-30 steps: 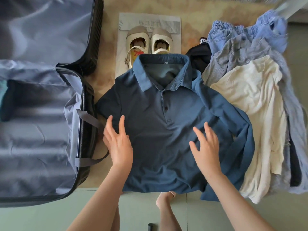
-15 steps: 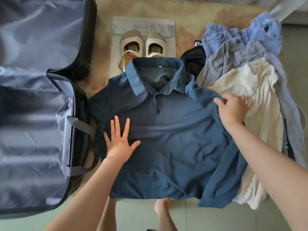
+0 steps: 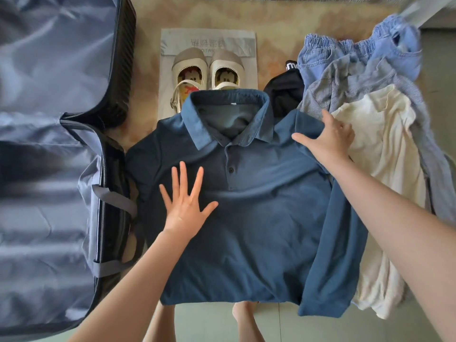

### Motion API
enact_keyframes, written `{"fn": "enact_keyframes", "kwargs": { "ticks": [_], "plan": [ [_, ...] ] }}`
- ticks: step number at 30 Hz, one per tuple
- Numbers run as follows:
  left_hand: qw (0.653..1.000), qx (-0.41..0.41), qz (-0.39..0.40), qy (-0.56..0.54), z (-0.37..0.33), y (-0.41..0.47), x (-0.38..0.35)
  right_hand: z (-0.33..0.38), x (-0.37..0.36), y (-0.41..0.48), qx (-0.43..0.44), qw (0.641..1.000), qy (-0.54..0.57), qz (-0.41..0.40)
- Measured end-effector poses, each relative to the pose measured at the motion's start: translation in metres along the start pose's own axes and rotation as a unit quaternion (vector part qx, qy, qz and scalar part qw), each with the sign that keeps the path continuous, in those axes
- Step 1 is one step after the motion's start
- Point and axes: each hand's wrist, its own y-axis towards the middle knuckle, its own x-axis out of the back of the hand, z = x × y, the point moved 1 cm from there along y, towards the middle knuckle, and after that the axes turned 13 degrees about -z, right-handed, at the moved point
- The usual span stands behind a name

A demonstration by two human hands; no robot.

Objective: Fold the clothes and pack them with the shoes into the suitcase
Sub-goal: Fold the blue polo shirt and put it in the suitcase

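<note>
Dark blue polo shirt (image 3: 246, 218) pinned by left hand (image 3: 185, 206), fingers spread; shoulder clamped in right hand (image 3: 330, 141); fold best drawn taut.

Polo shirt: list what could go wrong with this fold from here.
1. The right hand grips the polo shirt at its shoulder, right against the cream top; it may catch that too and drag it into the fold.
2. The collar overlaps the heels of the shoes; tugging the shirt could shift them or soil the collar.

Shirt (image 3: 246, 218) between suitcase (image 3: 49, 193) and clothes pile (image 3: 380, 149)
</note>
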Motion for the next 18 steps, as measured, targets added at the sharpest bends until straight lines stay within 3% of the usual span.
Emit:
{"fn": "enact_keyframes", "kwargs": {
  "ticks": [4,6,8,9,11,14,16,18],
  "plan": [
    [0.998,0.023,0.061,0.008,0.001,0.023,0.000,0.015,-0.012,0.011,0.004,1.000,-0.026,0.007],
    [0.992,0.034,0.115,0.036,0.005,0.033,0.002,0.022,-0.009,0.016,0.003,0.997,-0.053,-0.059],
    [0.992,0.041,0.120,0.026,0.004,0.037,0.006,0.025,-0.005,0.021,-0.025,0.993,-0.034,-0.106],
    [0.995,0.045,0.090,0.000,0.002,0.035,0.009,0.026,-0.004,0.022,-0.039,0.995,-0.014,-0.093],
    [0.994,0.043,-0.057,-0.083,-0.001,0.031,0.023,0.029,-0.005,0.023,-0.042,0.998,0.016,-0.032],
    [0.954,0.028,-0.265,-0.140,0.006,0.039,0.047,0.043,-0.005,0.026,-0.041,0.996,0.065,0.034],
    [0.935,0.052,-0.310,-0.163,0.013,0.060,0.063,0.053,-0.010,0.032,-0.051,0.993,0.073,0.074],
    [0.934,0.073,-0.298,-0.184,0.017,0.085,0.078,0.060,-0.020,0.037,-0.031,0.994,0.056,0.090]
  ]
}}
